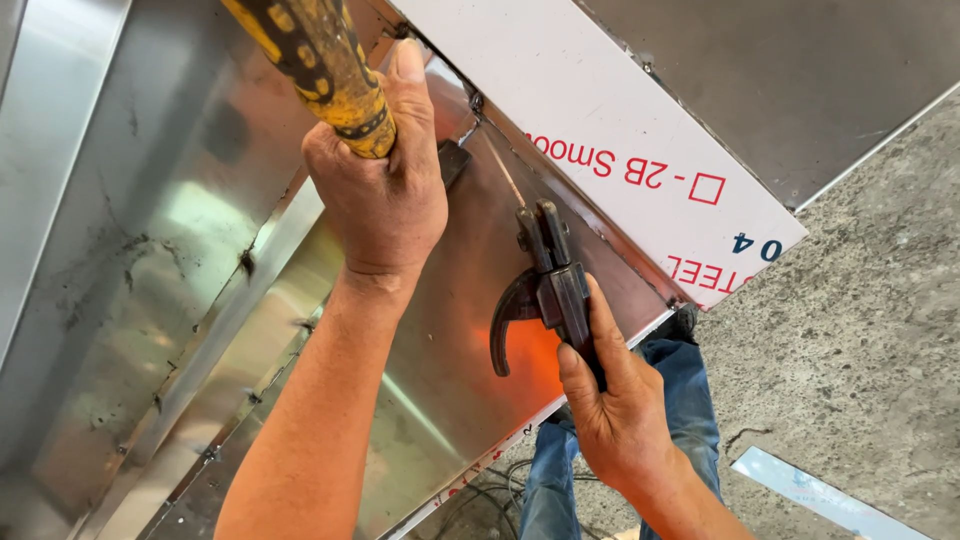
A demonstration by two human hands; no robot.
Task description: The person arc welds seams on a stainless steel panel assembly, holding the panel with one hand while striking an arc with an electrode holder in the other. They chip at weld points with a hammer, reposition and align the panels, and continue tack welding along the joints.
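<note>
Left hand (pixel 385 190) wrapped tight round a yellow-and-black handle (pixel 320 65), thumb laid straight up alongside it, fist hovering over the stainless sheet (pixel 440 330). Dark hammer head (pixel 452 160) just visible beyond the knuckles, down at the seam of that sheet. Right hand (pixel 610 400) clenched round the grip of a black electrode holder (pixel 545 290), lever curling out on the side nearer the left forearm. Thin welding rod (pixel 503 172) clamped in the holder's nose, slanting up across the sheet to the same seam, tip very near the hammer head. Beyond the seam, a white film-covered panel (pixel 600 110) with red printing, edge butting against the sheet. On the far side of the sheet from the panel, more folded bright metal (pixel 110 260), scuffed and dotted with dark tack marks. Below the sheet's near edge, blue jeans (pixel 690 400), dark cables (pixel 490 490) and concrete floor (pixel 860 330), with a loose shiny strip (pixel 820 495) lying on it.
</note>
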